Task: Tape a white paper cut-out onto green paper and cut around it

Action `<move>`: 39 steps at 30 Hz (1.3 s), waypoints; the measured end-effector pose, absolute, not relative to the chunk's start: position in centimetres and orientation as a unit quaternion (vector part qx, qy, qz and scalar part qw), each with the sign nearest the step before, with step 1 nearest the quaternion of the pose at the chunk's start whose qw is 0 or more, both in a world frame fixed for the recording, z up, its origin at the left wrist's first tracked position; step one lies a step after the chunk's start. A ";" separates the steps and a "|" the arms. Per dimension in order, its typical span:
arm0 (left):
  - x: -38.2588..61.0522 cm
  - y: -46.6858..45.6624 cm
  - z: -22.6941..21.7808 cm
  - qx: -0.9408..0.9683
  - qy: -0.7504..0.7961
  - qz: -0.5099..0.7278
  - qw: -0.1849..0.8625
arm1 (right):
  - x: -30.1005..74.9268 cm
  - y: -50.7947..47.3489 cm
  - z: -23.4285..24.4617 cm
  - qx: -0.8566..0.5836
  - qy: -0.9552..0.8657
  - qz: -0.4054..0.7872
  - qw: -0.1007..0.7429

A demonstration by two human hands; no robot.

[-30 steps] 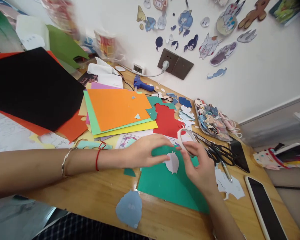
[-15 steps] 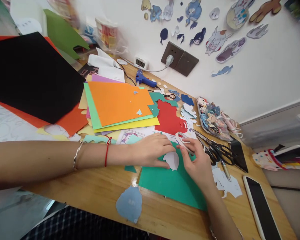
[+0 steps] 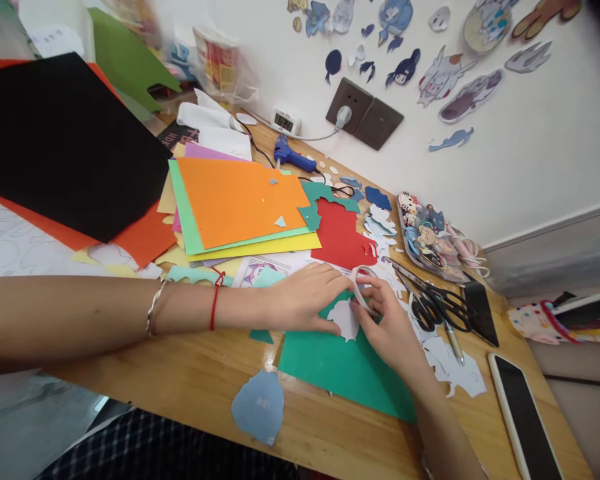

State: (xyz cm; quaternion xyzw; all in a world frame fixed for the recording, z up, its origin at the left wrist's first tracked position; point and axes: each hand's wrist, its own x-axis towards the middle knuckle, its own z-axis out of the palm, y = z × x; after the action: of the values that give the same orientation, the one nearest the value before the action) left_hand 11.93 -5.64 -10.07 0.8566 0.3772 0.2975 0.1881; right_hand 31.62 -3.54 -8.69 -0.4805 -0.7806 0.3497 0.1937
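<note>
My right hand point(image 3: 393, 327) grips a narrow white roll of tape point(image 3: 357, 275), standing on its edge with fingers through and around it. My left hand point(image 3: 313, 297) lies with its fingers stretched out and thumb apart. Its fingertips reach the near side of the tape roll; whether they hold a tape end cannot be made out. The left thumb rests at the edge of a small white paper cut-out point(image 3: 347, 325). That cut-out lies on a green sheet point(image 3: 340, 373), under and between both hands. A light blue paper shape point(image 3: 259, 407) lies near the table's front edge.
Coloured sheets, with an orange one point(image 3: 235, 203) on top, and a black sheet point(image 3: 70, 147) lie to the left. Scissors point(image 3: 437, 303), a pen point(image 3: 453, 343), a phone point(image 3: 523, 413) and paper scraps are at right. A blue glue gun point(image 3: 294, 157) lies behind.
My right hand has moved slightly left with the tape roll, which now stands more upright against my left fingertips. My left hand has stayed almost in place.
</note>
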 end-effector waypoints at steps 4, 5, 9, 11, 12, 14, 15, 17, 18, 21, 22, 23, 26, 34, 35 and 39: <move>12.0 -5.6 -10.2 0.847 0.379 0.315 0.201 | 31.3 -3.6 -8.6 -0.480 -0.760 0.368 0.239; 12.0 -5.5 -10.2 0.843 0.379 0.321 0.206 | 31.2 -3.7 -8.5 -0.472 -0.756 0.374 0.258; 11.9 -5.4 -10.2 0.825 0.373 0.366 0.218 | 30.7 -4.3 -7.9 -0.422 -0.742 0.399 0.334; 11.7 -5.4 -10.2 0.818 0.368 0.389 0.210 | 30.6 -4.6 -7.7 -0.398 -0.747 0.391 0.361; 11.7 -5.5 -10.1 0.815 0.367 0.400 0.201 | 30.6 -4.7 -7.6 -0.388 -0.748 0.386 0.375; 11.5 -5.8 -9.9 0.810 0.369 0.421 0.176 | 30.7 -4.8 -7.4 -0.379 -0.741 0.376 0.406; 11.4 -6.0 -9.7 0.807 0.369 0.432 0.162 | 30.9 -4.7 -7.4 -0.383 -0.733 0.373 0.422; 11.2 -6.4 -9.3 0.805 0.363 0.448 0.138 | 31.2 -4.4 -7.4 -0.395 -0.707 0.370 0.455; 11.1 -6.5 -9.2 0.806 0.356 0.454 0.131 | 31.4 -4.1 -7.3 -0.398 -0.695 0.372 0.469; 11.0 -6.8 -8.8 0.805 0.330 0.474 0.136 | 31.8 -3.6 -7.3 -0.385 -0.681 0.384 0.491; 11.0 -6.8 -8.8 0.799 0.326 0.485 0.144 | 31.8 -3.5 -7.3 -0.375 -0.687 0.388 0.487; 11.0 -6.8 -8.8 0.788 0.325 0.498 0.157 | 31.8 -3.5 -7.4 -0.365 -0.698 0.390 0.476; 11.1 -6.5 -8.9 0.749 0.323 0.532 0.225 | 31.6 -3.8 -7.6 -0.348 -0.746 0.361 0.438; 11.3 -5.7 -8.7 0.671 0.305 0.519 0.434 | 32.4 -3.7 -6.8 -0.331 -0.828 0.244 0.381; 11.2 -5.6 -8.7 0.661 0.309 0.514 0.451 | 32.7 -3.6 -6.4 -0.335 -0.828 0.257 0.369; 10.9 -5.1 -8.6 0.628 0.335 0.487 0.505 | 33.5 -3.3 -5.3 -0.339 -0.841 0.330 0.264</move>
State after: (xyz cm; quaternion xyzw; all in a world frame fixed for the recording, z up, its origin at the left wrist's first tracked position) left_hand 10.90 -5.14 -8.57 0.6283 0.3350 0.4873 0.5055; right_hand 33.51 -3.30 -5.32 -0.3393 -0.8405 0.3295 0.2643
